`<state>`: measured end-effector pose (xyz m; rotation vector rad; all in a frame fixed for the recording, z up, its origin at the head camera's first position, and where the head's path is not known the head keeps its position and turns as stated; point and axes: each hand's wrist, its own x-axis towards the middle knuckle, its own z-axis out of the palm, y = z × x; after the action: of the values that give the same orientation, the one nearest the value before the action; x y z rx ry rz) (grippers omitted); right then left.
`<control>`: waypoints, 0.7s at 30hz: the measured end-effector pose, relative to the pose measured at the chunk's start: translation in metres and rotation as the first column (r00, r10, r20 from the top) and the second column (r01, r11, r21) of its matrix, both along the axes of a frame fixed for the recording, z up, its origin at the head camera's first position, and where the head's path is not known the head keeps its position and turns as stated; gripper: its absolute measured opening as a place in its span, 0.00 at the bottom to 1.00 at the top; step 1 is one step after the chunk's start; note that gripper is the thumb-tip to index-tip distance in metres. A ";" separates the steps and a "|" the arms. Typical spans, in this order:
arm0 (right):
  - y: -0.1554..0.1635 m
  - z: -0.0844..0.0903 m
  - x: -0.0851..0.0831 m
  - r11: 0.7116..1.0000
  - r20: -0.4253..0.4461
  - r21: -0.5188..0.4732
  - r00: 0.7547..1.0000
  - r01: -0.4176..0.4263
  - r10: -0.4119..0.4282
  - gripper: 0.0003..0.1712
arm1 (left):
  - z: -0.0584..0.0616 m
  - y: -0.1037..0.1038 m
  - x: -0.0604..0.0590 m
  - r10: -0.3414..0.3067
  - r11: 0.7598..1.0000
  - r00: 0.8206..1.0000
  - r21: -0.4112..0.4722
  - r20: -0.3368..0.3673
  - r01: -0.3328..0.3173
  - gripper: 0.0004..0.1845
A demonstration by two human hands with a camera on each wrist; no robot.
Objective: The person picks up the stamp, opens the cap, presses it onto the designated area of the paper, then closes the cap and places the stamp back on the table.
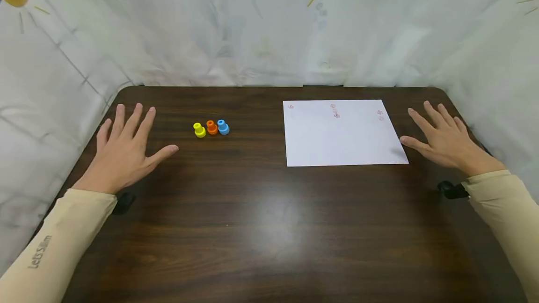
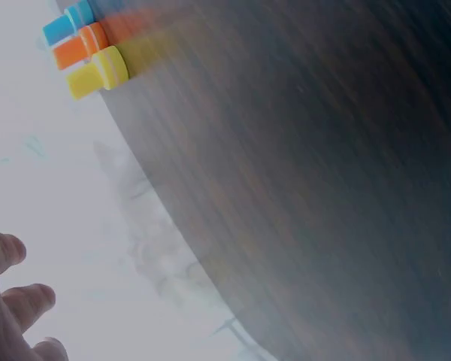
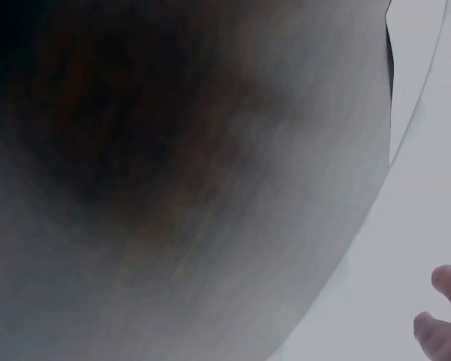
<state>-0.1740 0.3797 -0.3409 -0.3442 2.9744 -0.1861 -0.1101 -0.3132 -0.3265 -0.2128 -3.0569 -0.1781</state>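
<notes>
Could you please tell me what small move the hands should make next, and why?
I would probably ease the left hand toward the yellow piece: its fingers are spread and hold nothing, and that piece is nearer to it than the orange piece or the blue piece.

Yellow stepped peg (image 1: 200,130), orange peg (image 1: 212,128), light-blue peg (image 1: 223,128): each plain. Paper sheet (image 1: 341,141) white, small red marks at 10, 12 and 2 o'clock. Surface (image 1: 236,228) dark brown, wood-grained. Left sleeve (image 1: 59,242) beige, grey lettering; right sleeve (image 1: 503,209) beige. Backdrop (image 1: 202,36) white, grey-green blotches.
</notes>
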 end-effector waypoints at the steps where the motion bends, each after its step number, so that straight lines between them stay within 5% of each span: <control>1: 0.000 0.000 0.000 1.000 0.004 0.000 1.000 -0.001 0.001 0.49 | -0.001 0.002 -0.001 -0.002 1.000 1.000 0.004 -0.002 0.002 0.55; 21: -0.016 -0.006 -0.013 0.991 0.142 0.120 0.989 -0.062 0.045 0.58 | -0.004 0.018 -0.001 -0.034 0.996 0.999 0.078 -0.013 0.035 0.56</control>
<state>-0.1871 0.3640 -0.3465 -0.3787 2.8189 -0.0177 -0.1116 -0.2952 -0.3308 -0.2613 -3.0286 -0.2967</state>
